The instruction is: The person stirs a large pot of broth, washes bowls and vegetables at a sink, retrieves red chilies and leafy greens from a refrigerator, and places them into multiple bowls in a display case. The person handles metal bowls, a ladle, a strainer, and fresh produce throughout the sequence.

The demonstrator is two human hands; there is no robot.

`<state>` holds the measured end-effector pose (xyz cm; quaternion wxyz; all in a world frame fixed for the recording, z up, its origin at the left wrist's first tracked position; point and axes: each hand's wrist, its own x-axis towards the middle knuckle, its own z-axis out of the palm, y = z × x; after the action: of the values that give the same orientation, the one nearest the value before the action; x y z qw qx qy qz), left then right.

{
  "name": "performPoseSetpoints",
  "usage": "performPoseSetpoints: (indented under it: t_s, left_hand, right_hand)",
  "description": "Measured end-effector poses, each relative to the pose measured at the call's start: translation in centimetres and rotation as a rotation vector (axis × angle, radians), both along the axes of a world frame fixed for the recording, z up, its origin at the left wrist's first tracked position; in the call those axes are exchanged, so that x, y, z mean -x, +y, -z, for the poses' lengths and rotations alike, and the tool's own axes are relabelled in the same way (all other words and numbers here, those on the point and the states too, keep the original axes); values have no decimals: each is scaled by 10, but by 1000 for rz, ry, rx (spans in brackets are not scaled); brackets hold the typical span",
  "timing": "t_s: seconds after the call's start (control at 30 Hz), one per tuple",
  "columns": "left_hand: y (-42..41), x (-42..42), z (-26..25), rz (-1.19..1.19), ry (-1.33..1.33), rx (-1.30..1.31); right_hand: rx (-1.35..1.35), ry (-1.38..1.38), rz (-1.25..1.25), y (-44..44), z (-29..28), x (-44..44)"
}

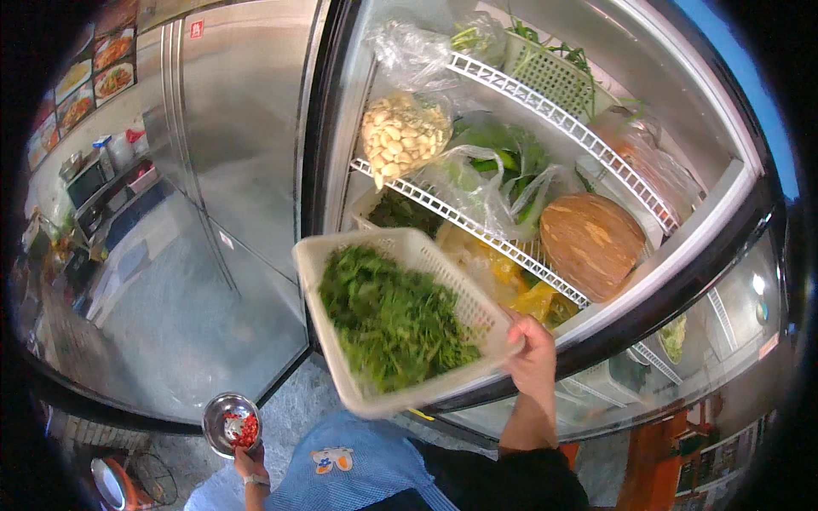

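My right hand (532, 351) grips one corner of a white plastic basket (377, 404), which is tilted in front of a refrigerator's shelves. Chopped leafy greens (396, 313), perhaps herbs, lie inside it. Low at the left, my left hand (248, 461) holds a stainless steel bowl (214, 427) by its rim. Small chopped red pieces (244, 431), which look like chili, cover part of the bowl's bottom. Behind the basket, the lower wire shelf (441, 209) carries a bag of peeled garlic cloves (399, 137), a clear bag of green vegetables (492, 172) and a large brown piece of produce (593, 246).
Dark leaves fill another container (402, 214) beneath the lower shelf, near yellow bags (537, 300). An upper wire shelf (549, 108) bears a green perforated basket (543, 76). The open glass door (185, 319) stands at left; another glass door (703, 358) is at right.
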<state>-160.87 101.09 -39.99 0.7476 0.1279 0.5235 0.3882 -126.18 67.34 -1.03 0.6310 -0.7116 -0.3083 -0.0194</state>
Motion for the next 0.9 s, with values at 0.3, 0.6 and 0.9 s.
performPoseSetpoints:
  t_s: [0.3,0.6,0.9]
  left_hand:
    - [-4,-44,32,256,-90,4]
    - [-4,-24,51,222,-100,-12]
    - [-8,2,24,136,-4,40]
  right_hand:
    - [-285,-237,347,-31,-79,35]
    - [45,-582,761,35,-116,-91]
    - [0,-714,899,88,-125,-203]
